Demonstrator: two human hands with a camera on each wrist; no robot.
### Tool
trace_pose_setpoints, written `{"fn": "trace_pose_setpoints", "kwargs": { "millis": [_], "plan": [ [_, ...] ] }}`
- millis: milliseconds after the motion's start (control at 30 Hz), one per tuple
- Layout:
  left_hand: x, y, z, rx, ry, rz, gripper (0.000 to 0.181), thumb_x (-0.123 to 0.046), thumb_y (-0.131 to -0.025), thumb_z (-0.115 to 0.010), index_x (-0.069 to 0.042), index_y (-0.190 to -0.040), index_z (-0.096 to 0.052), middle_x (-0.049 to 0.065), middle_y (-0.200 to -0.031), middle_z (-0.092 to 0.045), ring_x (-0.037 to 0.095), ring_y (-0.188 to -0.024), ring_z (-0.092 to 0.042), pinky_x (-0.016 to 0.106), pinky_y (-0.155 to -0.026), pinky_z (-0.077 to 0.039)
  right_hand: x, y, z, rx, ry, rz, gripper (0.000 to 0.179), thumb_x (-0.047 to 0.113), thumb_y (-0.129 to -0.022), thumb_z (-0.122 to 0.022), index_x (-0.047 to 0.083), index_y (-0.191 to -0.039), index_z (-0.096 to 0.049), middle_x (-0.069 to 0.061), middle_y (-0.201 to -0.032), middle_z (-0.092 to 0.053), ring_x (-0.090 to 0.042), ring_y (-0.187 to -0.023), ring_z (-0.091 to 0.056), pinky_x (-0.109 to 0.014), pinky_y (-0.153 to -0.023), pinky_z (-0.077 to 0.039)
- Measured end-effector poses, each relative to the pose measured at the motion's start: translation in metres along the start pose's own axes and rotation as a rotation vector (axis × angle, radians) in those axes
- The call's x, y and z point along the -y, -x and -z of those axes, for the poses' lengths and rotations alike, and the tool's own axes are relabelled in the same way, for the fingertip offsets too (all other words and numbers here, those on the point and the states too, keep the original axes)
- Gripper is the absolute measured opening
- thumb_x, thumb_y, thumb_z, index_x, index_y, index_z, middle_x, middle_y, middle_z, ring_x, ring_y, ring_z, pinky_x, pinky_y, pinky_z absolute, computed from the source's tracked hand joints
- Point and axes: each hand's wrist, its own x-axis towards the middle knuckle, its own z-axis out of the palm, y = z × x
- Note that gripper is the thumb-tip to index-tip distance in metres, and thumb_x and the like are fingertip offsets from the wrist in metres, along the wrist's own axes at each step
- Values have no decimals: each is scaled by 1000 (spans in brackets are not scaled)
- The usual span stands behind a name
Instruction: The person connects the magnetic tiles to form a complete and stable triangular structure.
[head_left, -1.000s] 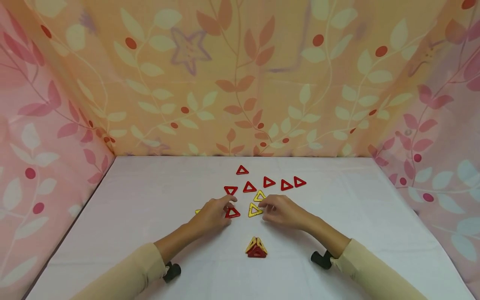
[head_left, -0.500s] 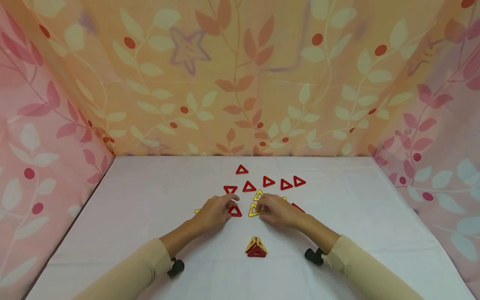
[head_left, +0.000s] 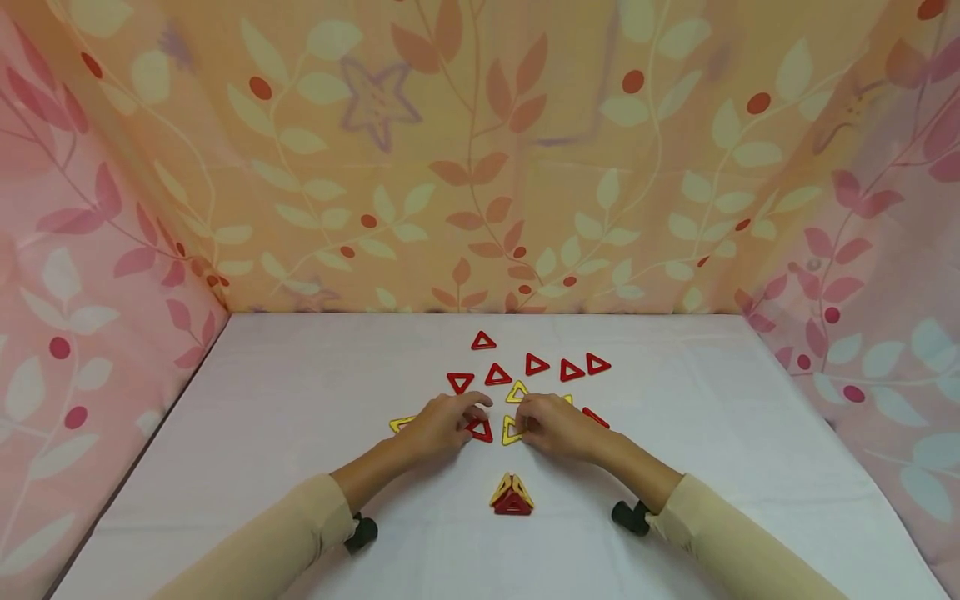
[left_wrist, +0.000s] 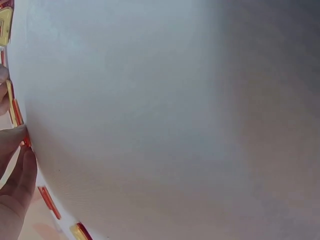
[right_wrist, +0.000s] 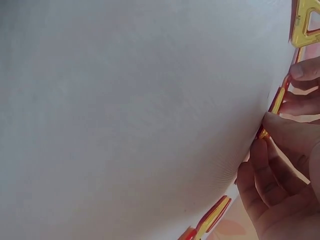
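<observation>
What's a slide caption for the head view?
Left fingers pinch a red triangle frame, right fingers a yellow triangle frame; a red-and-yellow pyramid nearer the camera.

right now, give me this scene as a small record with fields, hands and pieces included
left hand: pinches a red triangle
right hand: pinches a yellow triangle
assembled: small pyramid, red front face, yellow sides, nearer the person than the hands
loose pieces farther off: six red triangles, one yellow frame
surface: white table
backdrop: floral cloth
</observation>
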Motion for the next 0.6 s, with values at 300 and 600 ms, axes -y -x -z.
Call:
{"fn": "trace_pose_setpoints", "kwargs": {
  "millis": [300,600],
  "plan": [
    [-4,-7,-3,32,16,6,50,7,-87,-70,-11,-132,-59,2,-112,-72,15,-93,-65,25,-82,-53,0,-2,-1,-10,-18,-11,28,6,-85,-78,6,-111,-68,0,-100,-68,-12,-85,-58,-26,-78,-53],
    [-13,-11,-3,31,37,54,49,6,-88,-69,-10,-133,-58,5,-112,-71,17,-103,-66,28,-87,-54,0,-3,1,4,6,-23,34,9,-85,-78,4,-118,-70,-2,-107,-71,-13,-93,-61,-31,-85,-54]
  ]
}}
